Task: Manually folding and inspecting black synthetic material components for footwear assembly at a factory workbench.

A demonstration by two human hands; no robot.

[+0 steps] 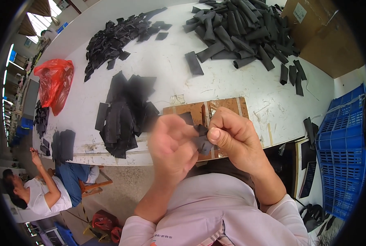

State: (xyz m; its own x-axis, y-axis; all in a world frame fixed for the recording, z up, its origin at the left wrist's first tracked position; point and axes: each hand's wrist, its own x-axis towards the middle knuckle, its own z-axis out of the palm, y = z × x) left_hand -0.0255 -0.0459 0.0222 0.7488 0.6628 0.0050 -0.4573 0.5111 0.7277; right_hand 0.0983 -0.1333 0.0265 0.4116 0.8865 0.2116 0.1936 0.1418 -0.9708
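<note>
In front of my chest, above the table's near edge, a small folded piece of black fabric (203, 144) is between my hands. My right hand (238, 137) pinches it between thumb and curled forefinger. My left hand (172, 143), blurred by motion, has its fingers curled against the other side of the piece. Under both hands lies a brown cardboard board (228, 105) with strips of tape across it. To its left is a loose stack of flat black fabric pieces (121, 119).
Rolled black fabric tubes (240, 28) form a pile at the far right, by a cardboard box (324, 37). Small black pieces (117, 39) are heaped far left, near a red plastic bag (55, 84). Blue crates (340, 156) stand right. Another person (47, 190) sits at left.
</note>
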